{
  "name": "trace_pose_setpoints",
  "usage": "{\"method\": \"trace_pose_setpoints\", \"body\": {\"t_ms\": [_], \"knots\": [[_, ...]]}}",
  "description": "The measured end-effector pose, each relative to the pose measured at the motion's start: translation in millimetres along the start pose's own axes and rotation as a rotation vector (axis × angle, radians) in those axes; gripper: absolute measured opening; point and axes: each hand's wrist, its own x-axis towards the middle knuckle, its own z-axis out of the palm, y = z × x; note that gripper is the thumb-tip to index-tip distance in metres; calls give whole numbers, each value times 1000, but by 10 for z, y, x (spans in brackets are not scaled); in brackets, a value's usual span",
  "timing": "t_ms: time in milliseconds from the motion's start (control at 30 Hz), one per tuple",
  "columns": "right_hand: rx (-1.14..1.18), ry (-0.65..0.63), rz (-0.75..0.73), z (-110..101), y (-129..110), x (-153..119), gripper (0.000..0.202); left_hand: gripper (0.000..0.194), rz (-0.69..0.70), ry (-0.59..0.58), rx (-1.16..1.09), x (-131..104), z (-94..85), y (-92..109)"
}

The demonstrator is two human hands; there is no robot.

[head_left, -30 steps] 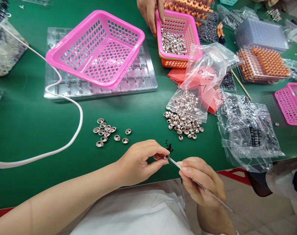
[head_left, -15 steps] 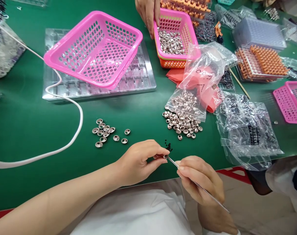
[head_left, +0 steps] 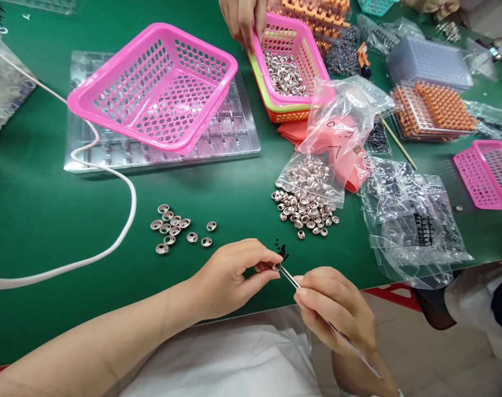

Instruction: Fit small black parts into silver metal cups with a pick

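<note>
Between thumb and forefinger, my left hand pinches a small silvery metal cup near the table's front edge. My right hand grips a pair of thin metal tweezers, whose tips meet the cup's opening; whether they hold a part there is too small to tell. Tiny black pieces lie just beyond my left fingertips. A small group of metal cups is spread on the green table to the left. Farther off, a larger pile of cups spills from a clear plastic bag.
A pink basket rests on a clear compartment tray, with a white cable alongside. Another person's hand holds the rim of stacked baskets with metal cups inside. Plastic bags and orange parts lie to the right.
The other person's hand has tilted the top pink basket, showing more of the green one beneath. The tweezer tips look slightly farther apart. My hands stay nearly in place; the view has shifted slightly.
</note>
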Motion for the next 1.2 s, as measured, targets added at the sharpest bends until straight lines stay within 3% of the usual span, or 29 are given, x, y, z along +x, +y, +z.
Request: {"method": "trace_pose_setpoints", "body": {"t_ms": [133, 400, 567, 700, 1200], "knots": [[0, -10, -4, 6, 33, -26, 36, 15, -17, 3, -15, 4, -3, 4], [15, 88, 68, 30, 66, -141, 38, 15, -21, 10, -27, -9, 2, -4], [51, 105, 22, 62, 85, -108, 42, 14, -16, 6, -30, 0, 2, -3], [33, 125, 86, 85, 52, -91, 40, 15, -14, 7, -33, 2, -2, 3], [35, 107, 60, 76, 83, -118, 36, 15, -14, 3, -38, 4, 0, 7]]}}
